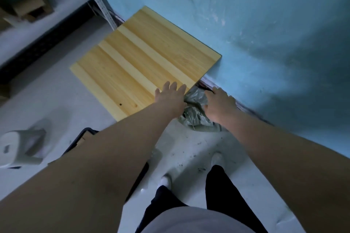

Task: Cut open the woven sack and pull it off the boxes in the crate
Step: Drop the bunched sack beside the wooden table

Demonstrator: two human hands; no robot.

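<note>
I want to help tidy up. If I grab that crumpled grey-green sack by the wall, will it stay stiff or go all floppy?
Probably floppy: the sack lies bunched in creases and folds on the floor. It likely feels light, since it looks empty and crushed down. Its slightly shiny surface may be a bit slippery, so take a whole fistful.

- The left hand (169,93) lies flat with its fingers (173,86) spread on the near corner of a wooden tabletop (144,58).
- The right hand (219,104) presses down on a crumpled grey-green woven sack (194,108); its fingers curl into the folds.
- The sack is bunched between the two hands, on the pale floor (189,147) at the foot of a blue wall (265,34).
- A dark crate (83,136) shows under the left forearm.
</note>
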